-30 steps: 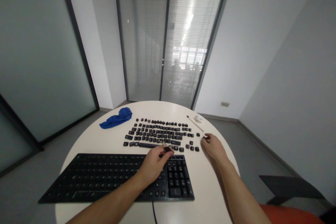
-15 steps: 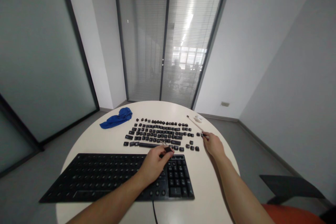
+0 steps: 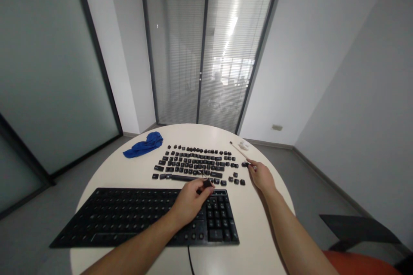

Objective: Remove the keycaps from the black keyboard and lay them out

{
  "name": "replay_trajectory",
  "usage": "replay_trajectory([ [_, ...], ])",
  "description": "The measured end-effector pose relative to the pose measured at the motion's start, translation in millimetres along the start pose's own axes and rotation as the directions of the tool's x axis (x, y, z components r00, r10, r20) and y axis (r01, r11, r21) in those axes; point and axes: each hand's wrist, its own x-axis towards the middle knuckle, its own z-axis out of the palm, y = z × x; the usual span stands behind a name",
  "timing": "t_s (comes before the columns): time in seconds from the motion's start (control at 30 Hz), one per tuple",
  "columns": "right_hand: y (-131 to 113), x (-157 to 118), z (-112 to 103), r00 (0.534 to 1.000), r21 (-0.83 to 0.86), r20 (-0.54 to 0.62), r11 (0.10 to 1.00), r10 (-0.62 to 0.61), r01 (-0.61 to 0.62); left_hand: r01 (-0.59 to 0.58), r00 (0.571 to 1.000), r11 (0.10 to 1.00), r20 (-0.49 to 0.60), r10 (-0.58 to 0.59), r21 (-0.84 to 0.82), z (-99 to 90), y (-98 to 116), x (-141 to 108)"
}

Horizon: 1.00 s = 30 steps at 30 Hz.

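Observation:
A black keyboard [image 3: 135, 215] lies on the round table, its left and middle parts without caps and its number pad with keycaps. My left hand [image 3: 190, 200] is closed over its right part, round a small dark tool with thin wires [image 3: 207, 183]. Rows of loose black keycaps [image 3: 193, 164] lie beyond the keyboard. At the right end of these rows, my right hand [image 3: 260, 175] is closed, fingertips down at a small black keycap [image 3: 245, 164]. A thin brush [image 3: 238, 149] lies just beyond those fingertips.
A crumpled blue cloth [image 3: 145, 145] is at the table's far left. Small white items [image 3: 243, 145] lie at the far right. A cable [image 3: 190, 260] runs off the near table [image 3: 222, 262] edge. An orange and black chair [image 3: 358, 262] stands at the lower right.
My right hand has shifted slightly left, and the keycaps at its fingertips now sit closer together. My left hand has stayed nearly still, with the tool tilted a little differently.

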Motion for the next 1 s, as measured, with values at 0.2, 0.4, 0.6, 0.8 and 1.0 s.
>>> replay_trajectory([
  [0.2,1.5,0.2,1.1,1.000,0.034,-0.019,0.999,0.015,-0.014,0.005,1.000,1.000,0.005,-0.005,0.006,-0.8,1.5,0.5],
  [0.4,4.1,-1.4,-1.9,0.999,0.068,-0.026,0.997,0.048,-0.046,-0.004,1.000,1.000,0.005,0.004,0.014,-1.0,2.7,0.2],
  [0.6,3.1,-2.7,-3.7,0.998,0.097,-0.017,0.993,0.068,-0.067,0.006,1.000,0.999,0.013,-0.007,0.033,-1.3,2.0,-1.1],
  [0.8,4.3,-4.3,-4.8,0.998,0.113,-0.006,0.992,0.061,-0.060,0.013,1.000,0.999,0.020,-0.013,0.034,-1.1,3.1,-1.1],
  [1.0,6.0,-2.7,-1.6,0.999,0.102,-0.003,0.994,0.041,-0.040,0.030,0.999,0.999,0.023,-0.031,0.033,-1.1,4.7,-1.6],
])
